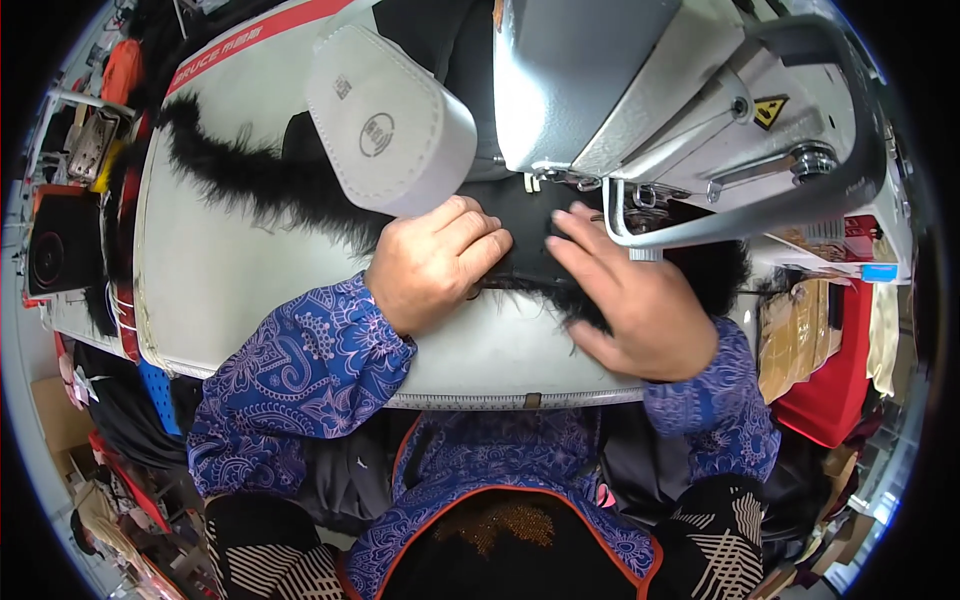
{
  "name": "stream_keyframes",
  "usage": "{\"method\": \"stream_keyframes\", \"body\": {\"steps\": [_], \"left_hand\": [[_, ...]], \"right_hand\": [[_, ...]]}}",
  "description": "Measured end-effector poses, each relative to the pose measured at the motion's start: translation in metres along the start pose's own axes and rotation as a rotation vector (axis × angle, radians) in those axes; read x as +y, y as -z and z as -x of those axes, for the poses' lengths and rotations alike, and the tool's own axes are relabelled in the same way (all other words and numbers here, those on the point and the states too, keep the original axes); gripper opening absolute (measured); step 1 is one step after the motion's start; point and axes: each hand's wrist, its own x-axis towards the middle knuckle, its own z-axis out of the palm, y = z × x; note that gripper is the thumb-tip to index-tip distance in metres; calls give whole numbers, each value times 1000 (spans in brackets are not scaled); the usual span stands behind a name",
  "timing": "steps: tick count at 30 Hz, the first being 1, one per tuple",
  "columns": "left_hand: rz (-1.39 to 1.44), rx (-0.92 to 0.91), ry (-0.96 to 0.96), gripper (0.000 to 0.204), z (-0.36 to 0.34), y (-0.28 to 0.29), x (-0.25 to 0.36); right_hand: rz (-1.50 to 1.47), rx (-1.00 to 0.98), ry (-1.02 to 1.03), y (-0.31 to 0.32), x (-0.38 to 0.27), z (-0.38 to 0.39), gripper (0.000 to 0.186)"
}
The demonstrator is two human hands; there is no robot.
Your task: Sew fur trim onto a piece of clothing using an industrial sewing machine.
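Observation:
Black cloth [525, 250] with dark fur trim [270, 190] lies across the pale table beneath the head of a sewing machine [590, 80]. My left hand [435, 260] is closed at the cloth's near edge, its fingers curled together; what they pinch is hidden. To its right, my right hand [635, 290] rests on the cloth and fur with fingers stretched out and spread. Its fingertips lie close to the needle area, where the metal guard covers part of the view.
A white padded cover [390, 120] stands just beyond my left hand. The machine's curved grey guard bar [780, 220] reaches over my right hand. A measuring strip [500, 402] runs along the table's front edge. At the right are a red bin [835, 370] and a taped brown package [795, 340].

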Motion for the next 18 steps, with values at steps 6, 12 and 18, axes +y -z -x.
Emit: {"method": "stream_keyframes", "body": {"steps": [6, 12, 18], "left_hand": [[24, 5, 19, 22, 0, 0, 0], [-15, -32, 2, 27, 4, 7, -7], [-57, -67, -78, 20, 9, 9, -12]], "right_hand": [[369, 185, 69, -29, 12, -19, 31], [377, 227, 43, -27, 13, -17, 27], [350, 139, -27, -26, 10, -17, 28]]}}
